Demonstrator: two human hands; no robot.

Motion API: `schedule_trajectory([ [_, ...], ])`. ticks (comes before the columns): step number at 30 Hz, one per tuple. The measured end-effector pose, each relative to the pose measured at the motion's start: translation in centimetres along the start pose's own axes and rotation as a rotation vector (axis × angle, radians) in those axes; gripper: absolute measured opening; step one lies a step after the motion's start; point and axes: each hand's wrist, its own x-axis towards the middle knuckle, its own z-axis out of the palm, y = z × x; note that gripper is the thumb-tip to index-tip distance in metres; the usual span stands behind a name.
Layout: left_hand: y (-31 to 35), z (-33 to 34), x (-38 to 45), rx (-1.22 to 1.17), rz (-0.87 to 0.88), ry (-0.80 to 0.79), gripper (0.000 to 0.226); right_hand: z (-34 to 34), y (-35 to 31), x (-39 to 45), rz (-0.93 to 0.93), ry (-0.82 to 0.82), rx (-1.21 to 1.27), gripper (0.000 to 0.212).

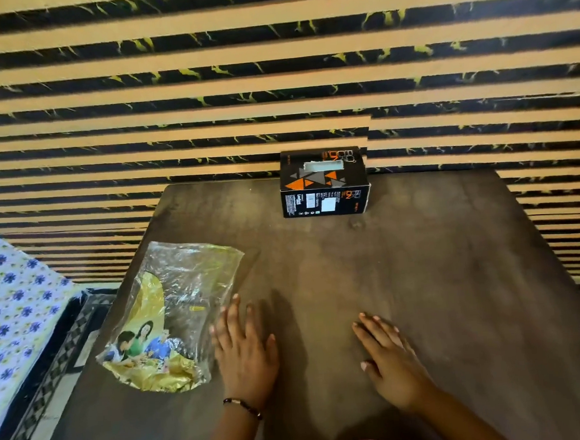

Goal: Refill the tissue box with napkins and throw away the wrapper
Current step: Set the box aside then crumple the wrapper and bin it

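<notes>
— Where do things stand on your end?

— Both my hands lie flat on the tabletop (pixel 422 262), fingers spread, neither grip closed on anything. My left hand (pixel 244 350) rests just beside the plastic wrapper (pixel 184 296), its fingertips at the wrapper's right edge; my right hand (pixel 392 353) is well apart from it. The tissue box (pixel 323 183) stands at the far edge against the striped wall (pixel 272 83), its top slot facing up.

— Are the napkins in the box?

— I can't tell. The wrapper looks flat and empty, so I judge the refill likely done and the wrapper the step in hand.

— How would you take it?

— Slide my left fingers over the film, pinch near the middle and crumple it into the palm, since loose plastic slips and unfolds. Then carry it off; no bin shows here.
</notes>
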Motion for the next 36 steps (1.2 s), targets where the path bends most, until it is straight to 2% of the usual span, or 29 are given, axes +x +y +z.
schedule_trajectory([
  [3, -1.7, -0.4, 0.1, -0.013, -0.213, 0.036, 0.076, -0.1, 0.2, -0.4, -0.025, -0.020, 0.023, 0.061],
  [5, -2.2, -0.4, 0.2, -0.036, -0.324, -0.072, 0.080, -0.6, 0.0, -0.4, 0.000, -0.036, 0.026, 0.058],
  [7, -2.0, 0.0, 0.1, -0.027, -0.322, -0.184, 0.074, -0.7, 0.1, -0.3, 0.009, -0.036, 0.003, 0.060],
  [10, -0.6, 0.7, -0.4, 0.030, -0.209, -0.237, 0.069, -0.3, 0.5, 0.0, -0.041, -0.065, 0.067, 0.078],
  [14, 3.3, 1.5, -1.5, 0.084, 0.091, -0.277, 0.069, -0.6, 0.5, 0.2, -0.013, -0.086, 0.140, 0.090],
  [17, 5.8, 2.3, -2.6, 0.131, 0.325, -0.393, 0.067, -1.4, 0.6, 0.3, 0.051, -0.122, 0.264, 0.122],
  [18, 6.4, 2.5, -2.9, 0.150, 0.370, -0.460, 0.070, -1.9, 0.6, 0.4, 0.081, -0.115, 0.323, 0.122],
  [19, 6.9, 2.5, -3.2, 0.161, 0.429, -0.487, 0.074, -2.7, 0.4, 0.3, 0.104, -0.115, 0.368, 0.113],
  [22, 7.5, 2.7, -3.4, 0.066, 0.592, -0.596, 0.089, -4.4, 0.4, 0.1, 0.101, -0.045, 0.325, 0.045],
  [24, 7.7, 2.2, -3.3, 0.005, 0.627, -0.636, 0.088, -5.1, 0.3, 0.0, 0.078, 0.070, 0.278, 0.027],
  [28, 6.1, 0.6, -2.5, -0.204, 0.624, -0.534, 0.098, -5.8, -0.3, -0.1, 0.078, 0.205, 0.314, 0.030],
  [32, 2.6, -0.5, 0.1, -0.172, 0.484, -0.297, 0.097, -5.6, -0.9, -0.2, 0.066, 0.147, 0.305, 0.036],
  [34, 1.3, -0.7, 1.4, -0.047, 0.394, -0.330, 0.090, -5.3, -1.1, 0.0, 0.076, 0.090, 0.308, 0.039],
  [36, 1.1, -0.6, 1.9, 0.090, 0.374, -0.443, 0.080, -5.1, -1.5, 0.2, 0.094, 0.007, 0.311, 0.044],
])
